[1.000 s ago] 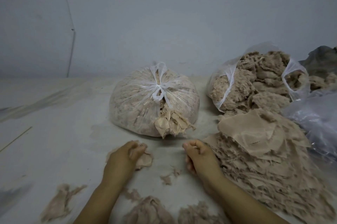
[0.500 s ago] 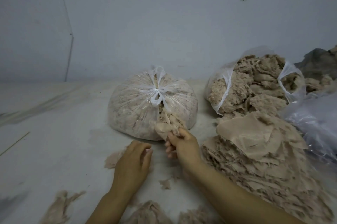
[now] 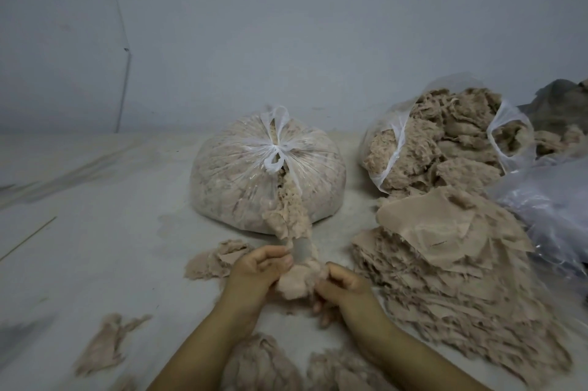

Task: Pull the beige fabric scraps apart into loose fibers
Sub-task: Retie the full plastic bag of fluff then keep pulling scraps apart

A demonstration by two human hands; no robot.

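Observation:
A clump of beige fabric scraps (image 3: 294, 282) stretches between my two hands, low in the middle of the view. My left hand (image 3: 259, 273) pinches its upper left part and my right hand (image 3: 342, 290) grips its right side. A strand of the same beige stuff (image 3: 288, 215) runs from the clump up into a tear in the tied clear plastic bag (image 3: 229, 174) just behind. A big pile of flat beige scraps (image 3: 445, 260) lies to the right of my right hand.
An open plastic bag of fluffy beige fibers (image 3: 445, 142) stands at the back right, with another clear bag (image 3: 550, 206) beside it. Loose fiber tufts lie at the left (image 3: 105, 339), behind my left hand (image 3: 213, 258) and near my forearms (image 3: 264, 362). A pale wall rises behind.
My right hand reached to the tied bag's tear, gripped scraps and pulled them back toward me. My left hand let go of its small tuft and took hold of the new clump.

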